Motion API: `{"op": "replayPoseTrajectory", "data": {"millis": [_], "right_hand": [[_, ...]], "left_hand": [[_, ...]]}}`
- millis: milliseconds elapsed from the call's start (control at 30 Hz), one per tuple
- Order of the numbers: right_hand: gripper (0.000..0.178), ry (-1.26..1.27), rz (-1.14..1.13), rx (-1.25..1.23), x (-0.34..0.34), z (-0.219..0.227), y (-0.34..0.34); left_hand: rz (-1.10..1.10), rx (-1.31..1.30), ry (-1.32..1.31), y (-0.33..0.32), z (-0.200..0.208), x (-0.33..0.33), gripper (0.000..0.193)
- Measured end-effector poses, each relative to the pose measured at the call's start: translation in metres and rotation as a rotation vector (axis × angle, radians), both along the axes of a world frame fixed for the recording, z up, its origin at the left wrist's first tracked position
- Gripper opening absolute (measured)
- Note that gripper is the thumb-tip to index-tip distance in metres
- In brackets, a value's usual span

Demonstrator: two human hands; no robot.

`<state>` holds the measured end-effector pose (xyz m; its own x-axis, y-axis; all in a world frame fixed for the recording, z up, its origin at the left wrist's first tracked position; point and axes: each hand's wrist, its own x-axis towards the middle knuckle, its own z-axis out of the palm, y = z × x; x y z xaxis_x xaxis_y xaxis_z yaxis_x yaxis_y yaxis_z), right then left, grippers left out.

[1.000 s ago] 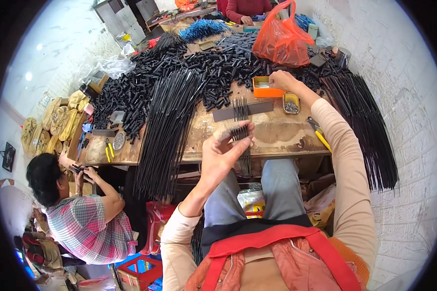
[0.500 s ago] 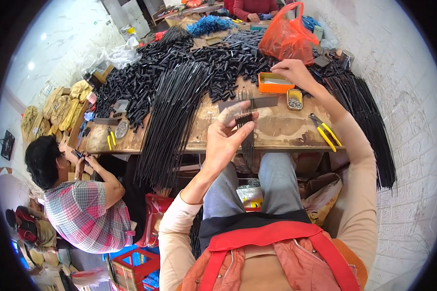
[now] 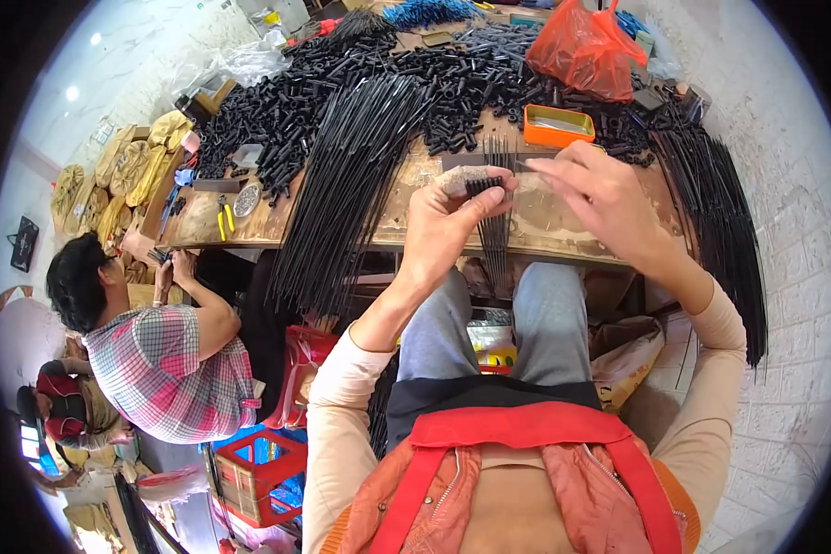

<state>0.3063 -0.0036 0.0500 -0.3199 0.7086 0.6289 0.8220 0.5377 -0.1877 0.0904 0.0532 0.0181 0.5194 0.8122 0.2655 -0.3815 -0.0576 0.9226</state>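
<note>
My left hand [image 3: 448, 217] is closed round a small bundle of thin black rods [image 3: 495, 254], with thumb and finger pinching their row of dark ends. The rods hang down past the front edge of the wooden table [image 3: 563, 226], and a few stick up above the fingers. A light wrap covers one finger of this hand. Just to the right, my right hand [image 3: 605, 203] has its fingers drawn together, pointing at the bundle. Something small and thin seems to be in its fingertips, too small to name. Beyond it stands an orange rectangular box [image 3: 560, 138] with small pale contents.
Black tubular pieces [image 3: 277, 138] cover the table's far side. Long black rods lie in a big bundle [image 3: 351, 185] at left and another [image 3: 720, 222] at right. A red plastic bag [image 3: 586, 51] stands behind. Yellow-handled pliers [image 3: 226, 222] lie near a person in plaid [image 3: 171, 360].
My right hand has come back from the orange box to beside the rods in my left hand. The left hand still grips the rods. The view has shifted, so the table appears higher.
</note>
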Motion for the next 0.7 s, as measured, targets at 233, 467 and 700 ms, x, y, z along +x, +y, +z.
{"op": "replayPoseTrajectory", "data": {"millis": [233,467,700], "right_hand": [[0.015,-0.001,-0.177,-0.356,0.062,-0.117,0.032],[0.016,0.315,-0.146,-0.371,0.064,-0.088,0.045],[0.026,0.196,0.090,0.008,-0.001,-0.009,-0.004]], "left_hand": [[0.003,-0.022,-0.020,-0.003,-0.003,-0.001,0.018],[0.006,-0.030,-0.027,-0.004,-0.001,0.001,0.025],[-0.003,0.050,0.052,-0.001,0.000,0.001,0.028]]}}
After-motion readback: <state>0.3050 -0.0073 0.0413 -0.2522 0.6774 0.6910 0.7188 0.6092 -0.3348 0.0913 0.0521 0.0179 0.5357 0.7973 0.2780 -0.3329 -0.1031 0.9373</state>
